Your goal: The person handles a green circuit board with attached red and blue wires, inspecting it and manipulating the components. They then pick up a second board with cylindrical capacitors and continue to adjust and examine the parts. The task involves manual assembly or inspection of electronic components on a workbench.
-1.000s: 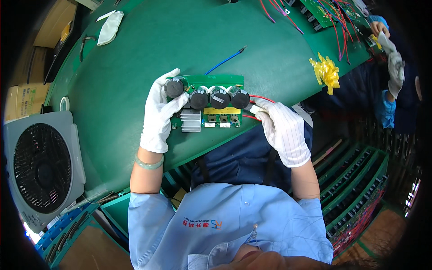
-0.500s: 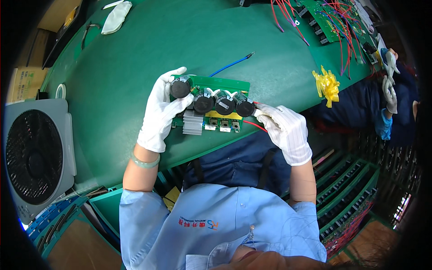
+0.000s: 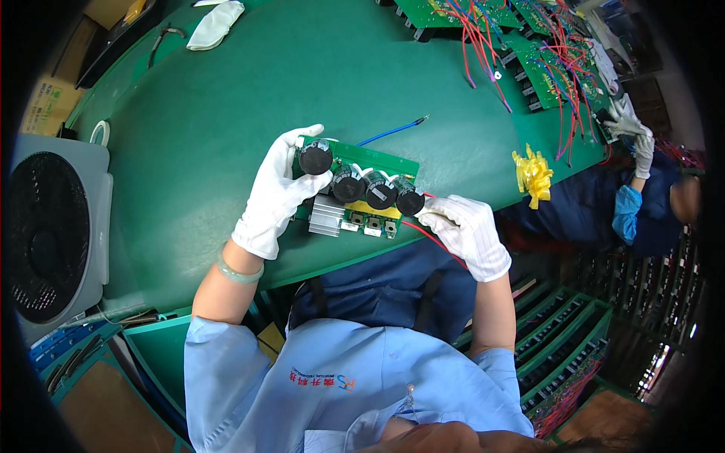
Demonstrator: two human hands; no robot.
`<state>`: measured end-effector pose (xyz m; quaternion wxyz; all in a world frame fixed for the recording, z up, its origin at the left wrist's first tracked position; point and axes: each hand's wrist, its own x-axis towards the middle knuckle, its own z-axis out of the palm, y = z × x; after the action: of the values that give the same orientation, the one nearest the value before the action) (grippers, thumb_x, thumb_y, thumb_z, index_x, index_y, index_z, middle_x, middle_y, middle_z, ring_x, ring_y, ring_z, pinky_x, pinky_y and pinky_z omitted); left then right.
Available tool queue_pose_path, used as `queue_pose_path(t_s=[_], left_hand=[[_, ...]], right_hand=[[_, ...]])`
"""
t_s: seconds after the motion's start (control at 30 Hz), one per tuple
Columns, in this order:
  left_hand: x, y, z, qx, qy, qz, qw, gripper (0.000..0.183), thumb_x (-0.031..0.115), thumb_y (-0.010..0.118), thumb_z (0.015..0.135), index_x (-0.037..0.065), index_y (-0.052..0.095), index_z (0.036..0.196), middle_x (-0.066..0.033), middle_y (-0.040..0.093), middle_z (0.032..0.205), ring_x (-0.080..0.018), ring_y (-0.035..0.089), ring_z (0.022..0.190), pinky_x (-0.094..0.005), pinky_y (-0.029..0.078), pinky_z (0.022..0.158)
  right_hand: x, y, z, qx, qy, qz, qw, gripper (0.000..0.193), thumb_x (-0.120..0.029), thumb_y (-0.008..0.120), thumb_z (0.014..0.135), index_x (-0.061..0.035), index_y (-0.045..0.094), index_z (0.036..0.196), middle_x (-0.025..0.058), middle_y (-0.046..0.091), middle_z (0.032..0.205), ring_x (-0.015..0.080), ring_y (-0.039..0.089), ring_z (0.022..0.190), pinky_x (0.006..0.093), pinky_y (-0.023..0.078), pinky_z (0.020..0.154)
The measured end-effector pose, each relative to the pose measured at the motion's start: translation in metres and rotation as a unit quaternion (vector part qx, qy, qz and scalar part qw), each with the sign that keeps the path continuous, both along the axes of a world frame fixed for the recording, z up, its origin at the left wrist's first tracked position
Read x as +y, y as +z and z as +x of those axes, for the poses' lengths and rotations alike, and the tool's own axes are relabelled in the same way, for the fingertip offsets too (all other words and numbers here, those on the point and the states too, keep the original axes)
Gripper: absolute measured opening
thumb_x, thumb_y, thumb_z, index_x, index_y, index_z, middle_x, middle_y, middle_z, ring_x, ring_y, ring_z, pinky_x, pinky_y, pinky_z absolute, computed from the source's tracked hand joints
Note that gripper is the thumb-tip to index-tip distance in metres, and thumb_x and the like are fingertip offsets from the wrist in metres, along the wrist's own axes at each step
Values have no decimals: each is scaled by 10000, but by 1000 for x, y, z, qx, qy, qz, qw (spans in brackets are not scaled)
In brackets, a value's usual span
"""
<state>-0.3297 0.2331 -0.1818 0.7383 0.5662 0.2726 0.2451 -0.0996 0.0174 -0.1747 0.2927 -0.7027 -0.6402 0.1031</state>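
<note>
My left hand (image 3: 276, 196), in a white glove, is closed on the left end of a green circuit board (image 3: 377, 157), with the thumb beside a tall black capacitor (image 3: 316, 157). Three more capacitors stand in a row along the board, above a finned silver heat sink (image 3: 326, 216) and several small components. My right hand (image 3: 470, 232), also gloved, is pinched at the board's right end on a red wire (image 3: 429, 195). Another red wire (image 3: 430, 235) runs below that hand. A blue wire (image 3: 393, 131) sticks out beyond the board's far edge.
Wired circuit boards (image 3: 540, 75) lie at the far right, near a co-worker's gloved hands (image 3: 634, 132). A yellow ribbon bundle (image 3: 533, 176) rests at the table's right edge. A grey fan (image 3: 53, 234) stands at left. A white glove (image 3: 215, 26) lies at the far left.
The whole view has shifted a little. The board is tilted slightly more, its right end lower, with both my hands still on it. The co-worker's hands have moved toward the wired boards.
</note>
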Motion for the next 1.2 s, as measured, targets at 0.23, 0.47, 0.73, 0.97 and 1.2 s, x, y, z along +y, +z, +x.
queue_pose_path(t_s=[0.23, 0.47, 0.73, 0.97, 1.2], left_hand=[[1, -2, -1, -38, 1, -7, 999, 617, -82, 709, 840, 7, 461, 1398, -89, 543, 1322, -127, 566, 1120, -260, 489, 972], [4, -16, -2, -73, -22, -38, 996, 662, -111, 716, 817, -7, 444, 1411, -53, 529, 1200, -117, 572, 1075, -257, 518, 926], [5, -12, -2, -48, -22, -36, 998, 639, -36, 747, 825, -13, 459, 1395, -79, 524, 1261, -147, 560, 1134, -286, 493, 975], [7, 2, -6, -59, -32, -80, 995, 604, 15, 590, 806, -25, 462, 1395, -102, 548, 1319, -172, 556, 1165, -307, 435, 1047], [9, 11, -9, -69, -35, -94, 993, 587, 19, 452, 800, -63, 465, 1382, -129, 536, 1376, -189, 536, 1243, -324, 386, 1123]], right_hand=[[17, 7, -26, -88, -53, -40, 994, 268, -293, 822, 806, -78, 663, 808, 110, 632, 672, 311, 633, 587, 394, 494, 532], [9, 36, -65, -117, -9, 71, 991, 301, -253, 898, 703, -125, 632, 645, 21, 483, 537, 224, 500, 455, 364, 384, 460], [-45, 57, -34, 184, -302, 33, 935, 262, -143, 834, 817, -2, 652, 692, 36, 596, 604, 80, 552, 546, 268, 437, 529], [-72, 11, 109, 104, -540, -83, 831, 370, -354, 739, 931, -45, 651, 746, -24, 538, 594, 61, 441, 529, 251, 342, 500], [-114, 7, 120, -103, -506, -259, 816, 648, -614, 566, 949, -25, 739, 741, 146, 661, 645, 291, 655, 641, 422, 464, 614]])
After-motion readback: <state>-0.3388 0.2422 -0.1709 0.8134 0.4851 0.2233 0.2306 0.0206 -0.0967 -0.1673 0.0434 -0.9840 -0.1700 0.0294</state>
